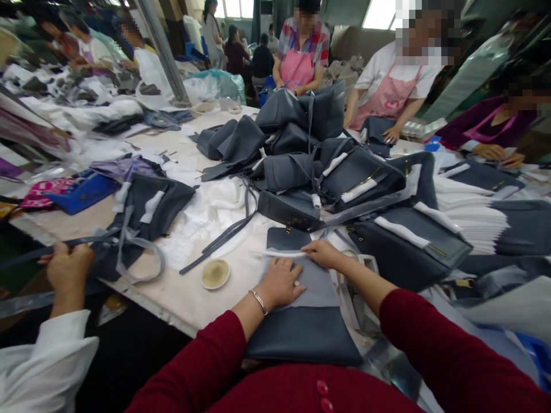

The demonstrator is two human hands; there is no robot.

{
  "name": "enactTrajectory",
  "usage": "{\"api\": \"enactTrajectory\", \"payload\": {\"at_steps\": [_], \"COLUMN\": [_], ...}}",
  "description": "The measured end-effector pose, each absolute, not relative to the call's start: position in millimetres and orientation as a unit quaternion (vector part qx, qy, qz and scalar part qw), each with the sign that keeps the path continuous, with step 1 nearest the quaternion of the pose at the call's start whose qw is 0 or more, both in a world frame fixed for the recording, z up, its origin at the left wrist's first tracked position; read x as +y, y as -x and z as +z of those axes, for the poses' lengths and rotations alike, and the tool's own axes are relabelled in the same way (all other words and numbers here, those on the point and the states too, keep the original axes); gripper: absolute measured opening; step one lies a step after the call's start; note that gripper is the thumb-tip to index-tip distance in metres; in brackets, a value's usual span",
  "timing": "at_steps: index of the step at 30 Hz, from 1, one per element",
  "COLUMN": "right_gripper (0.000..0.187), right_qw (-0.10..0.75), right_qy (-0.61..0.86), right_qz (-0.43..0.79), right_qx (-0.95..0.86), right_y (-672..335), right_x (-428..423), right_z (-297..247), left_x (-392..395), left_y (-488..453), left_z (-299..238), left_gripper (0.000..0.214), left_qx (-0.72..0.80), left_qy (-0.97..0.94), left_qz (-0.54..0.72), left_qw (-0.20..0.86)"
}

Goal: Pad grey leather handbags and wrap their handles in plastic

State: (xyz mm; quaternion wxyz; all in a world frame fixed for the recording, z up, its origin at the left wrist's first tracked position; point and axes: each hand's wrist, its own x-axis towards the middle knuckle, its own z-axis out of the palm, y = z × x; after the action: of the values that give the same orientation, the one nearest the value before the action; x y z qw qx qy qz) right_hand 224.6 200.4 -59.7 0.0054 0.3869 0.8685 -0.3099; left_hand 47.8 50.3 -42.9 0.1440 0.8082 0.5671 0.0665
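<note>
Grey, one panel [322, 291] lies under one flat left hand [280, 282]; grip of one right hand [322, 253] unclear.

From my remote seat I watch my left hand [279, 282] lie spread on a grey panel [321, 291], while my right hand [322, 253] has its fingers curled at the end of a white strip [278, 253]; I can't tell how firmly. Nearest me is a smooth dark panel [301, 335]. I see a round dish [216, 274] to the left on the pale tabletop [172, 293], and dark bags [286, 172] heaped beyond. At far left, a co-worker's hand [69, 267] grips a strap [37, 252].
</note>
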Motion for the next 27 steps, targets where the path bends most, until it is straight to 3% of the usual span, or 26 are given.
{"api": "enactTrajectory", "payload": {"at_steps": [5, 17, 27], "right_gripper": [0.036, 0.032, 0.030], "right_qw": [0.071, 0.159, 0.190], "right_qy": [-0.365, -0.339, -0.293], "right_qz": [-0.251, -0.139, -0.080], "right_qx": [0.894, 0.917, 0.934], "right_y": [-245.5, -244.9, -241.7], "right_x": [208.8, 214.7, 224.3], "right_z": [-83.0, -63.3, -59.3], "left_x": [49.3, 56.0, 55.6], "left_y": [-45.0, -48.1, -45.5], "left_z": [-48.7, -58.5, -61.5], "left_gripper": [0.062, 0.083, 0.078], "left_qx": [0.585, 0.618, 0.604], "left_qy": [-0.796, -0.773, -0.782], "left_qz": [0.087, 0.061, 0.058], "left_qw": [0.127, 0.132, 0.142]}}
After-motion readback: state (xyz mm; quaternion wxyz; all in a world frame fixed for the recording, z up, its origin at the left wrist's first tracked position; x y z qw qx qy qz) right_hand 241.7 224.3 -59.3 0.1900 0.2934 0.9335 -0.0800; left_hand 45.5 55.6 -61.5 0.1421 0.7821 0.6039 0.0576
